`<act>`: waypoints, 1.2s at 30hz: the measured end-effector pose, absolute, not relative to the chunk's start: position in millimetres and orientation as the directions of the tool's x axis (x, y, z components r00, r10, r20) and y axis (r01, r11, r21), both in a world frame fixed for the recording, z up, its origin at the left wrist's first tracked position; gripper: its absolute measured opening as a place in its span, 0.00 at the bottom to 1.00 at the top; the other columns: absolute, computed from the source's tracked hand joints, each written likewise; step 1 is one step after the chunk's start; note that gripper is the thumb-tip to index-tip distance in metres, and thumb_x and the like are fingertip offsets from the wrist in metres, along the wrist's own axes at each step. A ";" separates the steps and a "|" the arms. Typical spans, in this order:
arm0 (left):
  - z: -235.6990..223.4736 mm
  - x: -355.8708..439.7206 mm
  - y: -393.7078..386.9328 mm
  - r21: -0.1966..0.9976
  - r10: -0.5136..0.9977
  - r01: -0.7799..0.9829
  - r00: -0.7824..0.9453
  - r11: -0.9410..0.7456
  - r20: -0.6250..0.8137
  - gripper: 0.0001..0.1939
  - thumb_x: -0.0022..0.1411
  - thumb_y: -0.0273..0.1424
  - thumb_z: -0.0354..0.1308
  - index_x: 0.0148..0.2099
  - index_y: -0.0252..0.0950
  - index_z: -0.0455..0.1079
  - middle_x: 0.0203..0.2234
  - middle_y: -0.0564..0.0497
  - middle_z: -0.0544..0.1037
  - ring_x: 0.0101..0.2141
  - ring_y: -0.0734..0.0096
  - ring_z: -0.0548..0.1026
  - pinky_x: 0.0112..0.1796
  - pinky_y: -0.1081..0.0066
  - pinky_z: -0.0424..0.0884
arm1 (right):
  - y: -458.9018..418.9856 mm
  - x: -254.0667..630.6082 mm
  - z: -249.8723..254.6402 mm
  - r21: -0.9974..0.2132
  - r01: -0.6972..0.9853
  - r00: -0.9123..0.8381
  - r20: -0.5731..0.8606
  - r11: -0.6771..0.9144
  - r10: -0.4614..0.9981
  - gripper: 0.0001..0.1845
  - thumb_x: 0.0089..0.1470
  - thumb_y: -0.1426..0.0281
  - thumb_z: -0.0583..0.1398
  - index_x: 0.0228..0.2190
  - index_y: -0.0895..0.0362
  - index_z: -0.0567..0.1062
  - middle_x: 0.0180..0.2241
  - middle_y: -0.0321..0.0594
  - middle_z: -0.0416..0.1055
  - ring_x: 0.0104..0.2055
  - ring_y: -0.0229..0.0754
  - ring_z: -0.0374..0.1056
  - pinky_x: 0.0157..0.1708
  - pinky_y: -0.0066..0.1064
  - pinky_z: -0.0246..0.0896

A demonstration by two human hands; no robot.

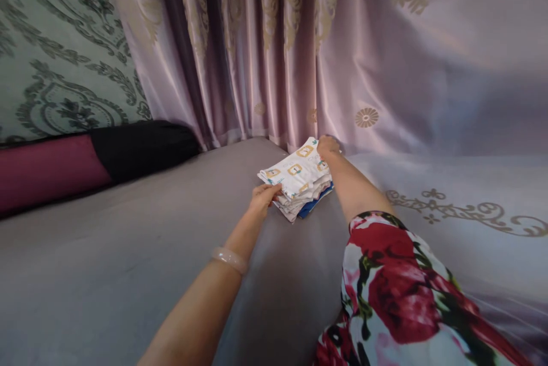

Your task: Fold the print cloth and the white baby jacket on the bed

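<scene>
A stack of folded cloths (295,167) lies on the grey sheet near the curtain's foot. The top one is white with yellow and teal figures, and a blue layer (314,205) shows at the bottom right. My left hand (264,196) grips the near left corner of the stack, thumb on top and fingers against the edge. Around that wrist is a pale bangle (230,258). At the stack's far right edge, my right hand (329,147) is closed on the patterned cloth; its fingertips are mostly hidden.
A long black and dark red bolster (141,149) lies along the wall at the left. Lilac curtains (274,69) hang right behind the stack. To the right, pale fabric with a scroll pattern (462,206) covers the surface.
</scene>
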State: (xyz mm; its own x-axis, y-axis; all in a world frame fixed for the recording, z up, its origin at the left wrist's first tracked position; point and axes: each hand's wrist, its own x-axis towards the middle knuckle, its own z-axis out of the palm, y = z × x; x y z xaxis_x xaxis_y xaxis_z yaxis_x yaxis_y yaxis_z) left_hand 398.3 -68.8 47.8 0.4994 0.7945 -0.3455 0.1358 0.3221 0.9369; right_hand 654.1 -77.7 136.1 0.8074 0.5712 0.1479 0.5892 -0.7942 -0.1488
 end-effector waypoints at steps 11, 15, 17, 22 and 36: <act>26.1 380.8 -86.9 0.997 0.868 0.064 0.497 -0.046 0.008 0.35 0.52 0.38 0.67 0.60 0.36 0.60 0.27 0.53 0.76 0.28 0.71 0.75 0.32 0.71 0.69 | -82.3 630.1 106.5 -0.001 0.770 0.626 0.199 -0.639 0.754 0.22 0.63 0.71 0.47 0.52 0.61 0.73 0.54 0.57 0.68 0.57 0.53 0.63 0.55 0.42 0.57; 2.7 334.5 -69.1 0.926 0.853 0.267 0.512 -0.268 0.100 0.28 0.57 0.37 0.59 0.58 0.36 0.62 0.31 0.51 0.77 0.31 0.69 0.75 0.37 0.67 0.70 | -87.0 636.2 89.9 -0.052 0.797 0.603 0.092 -0.601 0.792 0.28 0.66 0.61 0.39 0.57 0.54 0.67 0.63 0.48 0.58 0.64 0.58 0.52 0.61 0.57 0.43; -11.0 298.3 -52.3 0.825 0.850 0.410 0.506 -0.389 0.149 0.26 0.59 0.36 0.55 0.58 0.36 0.62 0.33 0.50 0.78 0.33 0.68 0.75 0.40 0.64 0.70 | -89.6 640.2 83.0 -0.132 0.750 0.656 0.021 -0.649 0.754 0.30 0.66 0.59 0.36 0.60 0.51 0.64 0.65 0.44 0.54 0.66 0.59 0.48 0.60 0.64 0.39; -30.1 197.3 -9.6 0.525 0.848 0.672 0.474 -0.522 0.236 0.25 0.62 0.39 0.47 0.58 0.32 0.62 0.38 0.42 0.78 0.39 0.59 0.75 0.46 0.59 0.70 | -92.2 644.3 77.4 -0.199 0.711 0.685 -0.023 -0.675 0.728 0.30 0.65 0.56 0.36 0.60 0.48 0.63 0.66 0.42 0.53 0.66 0.60 0.48 0.60 0.66 0.37; -10.7 118.6 -24.6 0.111 0.963 0.961 0.240 -0.254 0.122 0.30 0.68 0.44 0.35 0.61 0.33 0.64 0.58 0.37 0.66 0.56 0.43 0.64 0.52 0.48 0.63 | -87.0 562.1 83.3 -0.161 0.877 0.465 0.049 -0.452 0.884 0.33 0.66 0.52 0.36 0.65 0.52 0.55 0.69 0.44 0.43 0.70 0.56 0.34 0.64 0.63 0.29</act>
